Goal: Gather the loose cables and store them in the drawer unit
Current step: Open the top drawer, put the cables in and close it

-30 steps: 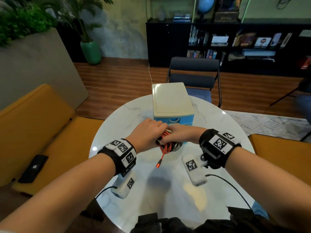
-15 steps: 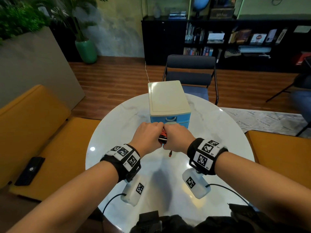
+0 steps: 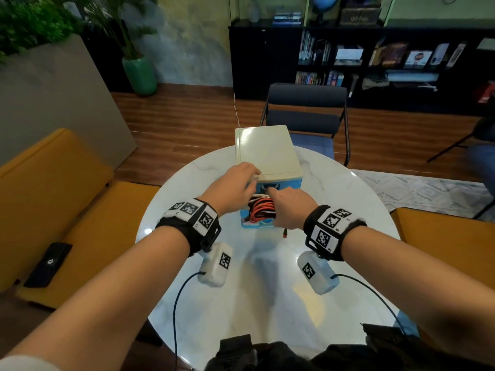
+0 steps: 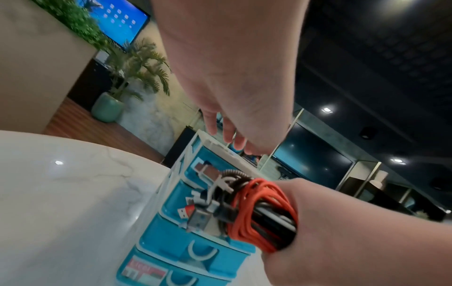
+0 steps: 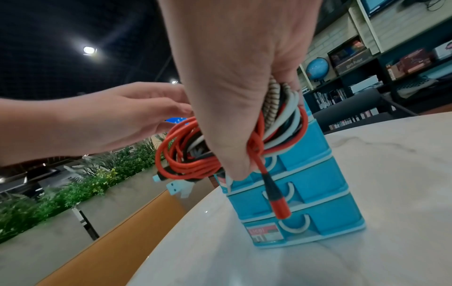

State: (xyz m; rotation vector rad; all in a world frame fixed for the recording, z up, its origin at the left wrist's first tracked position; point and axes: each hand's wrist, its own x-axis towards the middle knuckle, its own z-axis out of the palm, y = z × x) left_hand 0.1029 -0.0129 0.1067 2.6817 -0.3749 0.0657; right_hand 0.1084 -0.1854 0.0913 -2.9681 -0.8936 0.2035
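Right hand grips the bundle of cables in front of the drawer unit, which stands on the round marble tabletop. Bundle is mixed: orange cable looped many times, plus white, black and a braided one. All drawers look closed in the wrist views; none pulled out yet.

Handling, as a judgement: the bundle is light, soft and springy, and the coils will likely want to unwind if the grip loosens. Best hold is around the middle of the loops, as now, not by a plug. Loose ends are the snag risk: an orange-and-black plug dangles below the fist in front of the drawer fronts, and USB ends stick out on the other side. They may catch on the drawer edge when stuffing in.

Fingers: right fingers are curled tight round the coil, thumb side wrapped, full fist hold. Left hand is above and left of the bundle, fingers fairly straight and relaxed, holding nothing, tips at the front left corner of the unit's cream top. Cannot tell if they press on it or only hover just above.

Next step probably needs the left hand to steady the unit or pull a drawer handle.
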